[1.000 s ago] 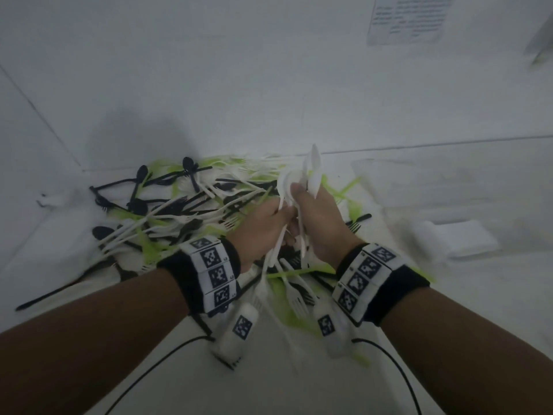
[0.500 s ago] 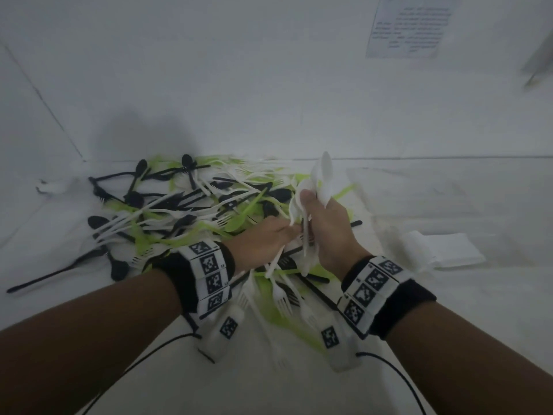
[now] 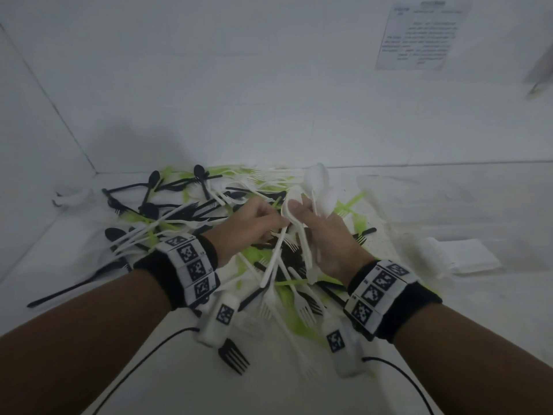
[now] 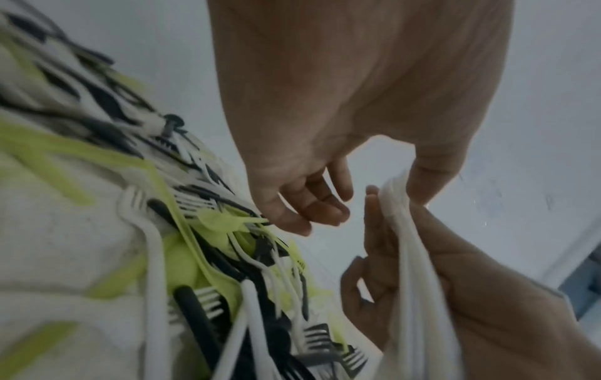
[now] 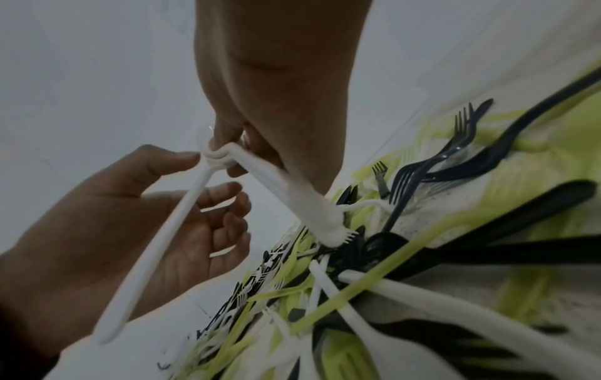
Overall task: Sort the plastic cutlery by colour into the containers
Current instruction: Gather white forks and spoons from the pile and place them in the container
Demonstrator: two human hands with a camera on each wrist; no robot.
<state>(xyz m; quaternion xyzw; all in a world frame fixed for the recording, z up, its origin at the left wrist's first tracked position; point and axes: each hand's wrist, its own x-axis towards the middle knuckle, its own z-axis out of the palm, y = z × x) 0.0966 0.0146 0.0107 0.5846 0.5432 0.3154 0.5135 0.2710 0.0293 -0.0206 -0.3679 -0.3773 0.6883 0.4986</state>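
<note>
The right hand (image 3: 324,235) grips a bunch of white plastic spoons (image 3: 317,187), thumb pressed on one smooth oval bowl, the thin flat handles hanging down past the palm. In the right wrist view the same bunch (image 5: 292,190) shows as stacked matte white handles fanning from the pinch. The left hand (image 3: 248,227) hovers just beside it with fingers loosely curled and holding nothing; in the left wrist view its fingers (image 4: 312,205) hang relaxed, thumb tip near the white bunch (image 4: 406,231).

Below both hands lies the cutlery pile (image 3: 185,211): glossy black spoons and forks, white forks with fine tines and translucent lime-green pieces, all crossed over one another on the white table (image 3: 89,295). A single black fork (image 3: 233,356) lies apart at the near edge. To the right stands a clear, almost colourless plastic container (image 3: 434,199), its walls hard to make out, and beside it a folded white cloth or paper (image 3: 460,259). A printed sheet (image 3: 419,37) is stuck on the wall.

Against half a second ago, the left hand has let go of the bunch and the spoons sit slightly higher in the right hand's grip; the pile looks unchanged.
</note>
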